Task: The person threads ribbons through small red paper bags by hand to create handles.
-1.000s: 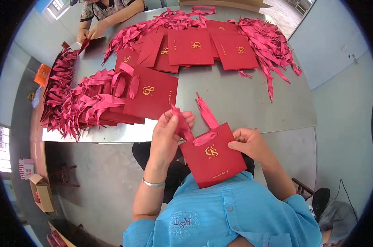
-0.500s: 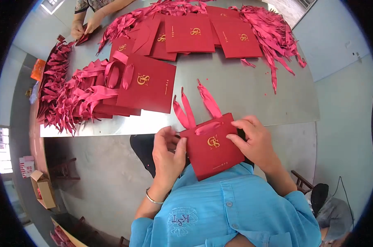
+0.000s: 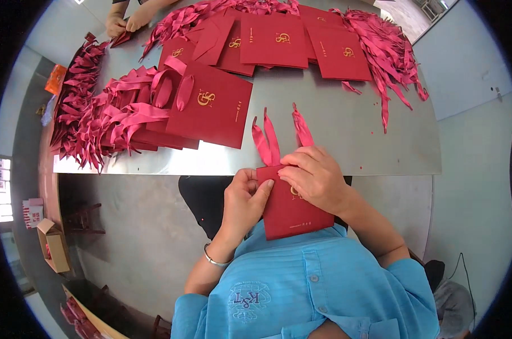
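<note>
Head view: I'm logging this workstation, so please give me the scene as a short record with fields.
Left hand: gripping red bag at its left edge
Right hand: at the bag's top edge
Bag's ribbons: pink, reaching beyond the top edge
Metal table, left: overlapping bags
Metal table, far right: ribbon heap
Across the table: another person's hands, holding something dark red

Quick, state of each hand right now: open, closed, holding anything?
Left hand: holding the red bag by its left side, thumb in front.
Right hand: curled over the bag's top edge; whether it grips anything cannot be told.
</note>
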`<state>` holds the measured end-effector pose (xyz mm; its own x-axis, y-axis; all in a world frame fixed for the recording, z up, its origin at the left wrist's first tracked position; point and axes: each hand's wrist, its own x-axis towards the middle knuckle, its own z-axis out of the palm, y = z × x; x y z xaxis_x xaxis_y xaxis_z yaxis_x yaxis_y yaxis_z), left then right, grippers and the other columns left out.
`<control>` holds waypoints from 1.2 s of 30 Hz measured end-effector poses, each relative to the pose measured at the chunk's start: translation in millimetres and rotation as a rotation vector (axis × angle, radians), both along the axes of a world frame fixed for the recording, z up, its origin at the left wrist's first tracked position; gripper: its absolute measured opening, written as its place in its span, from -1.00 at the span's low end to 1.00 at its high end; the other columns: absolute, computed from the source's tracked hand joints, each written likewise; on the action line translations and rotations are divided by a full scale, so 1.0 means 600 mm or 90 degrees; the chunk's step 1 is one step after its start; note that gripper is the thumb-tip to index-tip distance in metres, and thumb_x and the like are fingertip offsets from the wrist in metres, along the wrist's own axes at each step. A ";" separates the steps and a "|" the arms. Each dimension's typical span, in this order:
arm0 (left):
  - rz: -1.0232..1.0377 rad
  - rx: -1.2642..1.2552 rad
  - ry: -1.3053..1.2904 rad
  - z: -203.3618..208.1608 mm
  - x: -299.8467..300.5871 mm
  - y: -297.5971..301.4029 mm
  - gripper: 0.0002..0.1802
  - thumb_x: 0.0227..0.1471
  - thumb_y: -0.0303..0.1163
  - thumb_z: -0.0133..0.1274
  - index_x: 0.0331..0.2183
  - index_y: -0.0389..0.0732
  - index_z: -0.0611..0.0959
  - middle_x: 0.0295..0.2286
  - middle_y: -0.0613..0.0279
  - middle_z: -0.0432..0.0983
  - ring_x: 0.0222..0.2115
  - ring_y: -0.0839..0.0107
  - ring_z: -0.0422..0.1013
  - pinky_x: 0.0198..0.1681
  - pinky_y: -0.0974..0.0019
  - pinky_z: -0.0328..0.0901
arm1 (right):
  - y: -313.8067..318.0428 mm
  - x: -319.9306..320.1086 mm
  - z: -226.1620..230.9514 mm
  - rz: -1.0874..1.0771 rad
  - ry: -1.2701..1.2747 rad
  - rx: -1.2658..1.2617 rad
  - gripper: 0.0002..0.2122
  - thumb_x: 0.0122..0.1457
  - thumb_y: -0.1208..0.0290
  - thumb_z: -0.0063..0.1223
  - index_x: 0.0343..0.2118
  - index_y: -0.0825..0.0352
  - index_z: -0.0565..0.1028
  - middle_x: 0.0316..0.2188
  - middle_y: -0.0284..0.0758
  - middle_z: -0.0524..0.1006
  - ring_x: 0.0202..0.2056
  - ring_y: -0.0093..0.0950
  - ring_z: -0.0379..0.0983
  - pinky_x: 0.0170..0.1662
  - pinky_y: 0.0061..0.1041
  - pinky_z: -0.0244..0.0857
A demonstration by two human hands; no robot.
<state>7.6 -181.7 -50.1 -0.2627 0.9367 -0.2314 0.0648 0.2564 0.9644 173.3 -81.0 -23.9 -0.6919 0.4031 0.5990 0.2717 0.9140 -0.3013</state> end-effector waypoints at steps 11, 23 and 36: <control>0.010 0.008 0.007 0.002 0.002 0.006 -0.82 0.10 -0.56 0.10 -0.25 -0.36 0.46 -0.48 0.27 0.57 -0.48 0.69 0.41 -0.45 0.58 0.32 | 0.014 -0.001 -0.011 0.065 0.015 -0.141 -0.84 -0.06 0.55 0.22 -0.46 0.31 0.42 -0.23 -0.33 0.49 -0.23 -0.31 0.43 -0.13 -0.32 0.32; 0.013 -0.011 0.021 0.006 0.006 0.006 -0.82 0.10 -0.55 0.11 -0.26 -0.36 0.46 -0.48 0.26 0.57 -0.48 0.67 0.43 -0.44 0.57 0.33 | 0.027 0.017 0.012 0.050 0.053 -0.182 -0.87 0.02 0.56 0.18 -0.33 0.30 0.51 -0.21 -0.31 0.51 -0.18 -0.31 0.43 -0.05 -0.35 0.30; 0.030 0.056 -0.184 -0.007 0.017 -0.001 -0.80 0.14 -0.57 0.04 -0.20 -0.37 0.41 -0.36 0.18 0.57 -0.37 0.62 0.46 -0.30 0.55 0.36 | 0.050 0.064 0.035 -0.231 -0.073 -0.572 -0.85 0.06 0.43 0.24 -0.49 0.43 0.57 -0.59 -0.38 0.55 -0.55 -0.66 0.45 -0.50 -0.64 0.29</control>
<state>17.8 -182.3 -54.1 -0.2419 0.9449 -0.2207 -0.2252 0.1666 0.9600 211.7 -51.3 -3.0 -0.4703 0.8770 -0.0982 0.5624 0.2121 -0.7992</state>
